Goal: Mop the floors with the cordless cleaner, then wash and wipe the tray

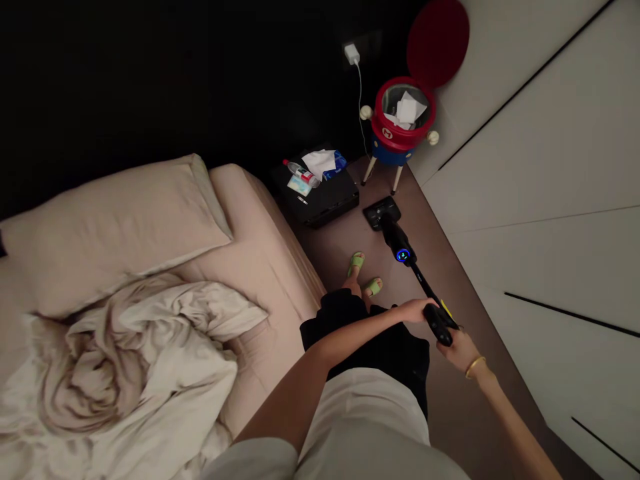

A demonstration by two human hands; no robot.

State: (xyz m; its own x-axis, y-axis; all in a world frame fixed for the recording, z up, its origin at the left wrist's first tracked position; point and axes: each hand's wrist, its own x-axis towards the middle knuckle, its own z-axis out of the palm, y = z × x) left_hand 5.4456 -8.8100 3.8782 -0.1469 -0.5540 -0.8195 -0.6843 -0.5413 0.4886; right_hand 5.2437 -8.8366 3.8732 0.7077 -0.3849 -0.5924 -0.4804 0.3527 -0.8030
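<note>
A black upright floor cleaner [397,240] with a lit round blue display stretches away from me, its head flat on the brown floor just short of the red and blue bin. My left hand [417,311] is closed around the upper end of its handle. Just behind it, my right hand [455,348], with a gold bracelet at the wrist, grips the rear of the same handle. The fingers of both hands are partly hidden by the handle.
An open red bin [397,137] on thin legs holds white paper. Beside it stands a black bedside table [330,203] with a plastic bottle [301,173] and tissues [320,162]. A charger cable [360,100] hangs behind. The bed [280,267] lies left, pale cabinets [540,253] right.
</note>
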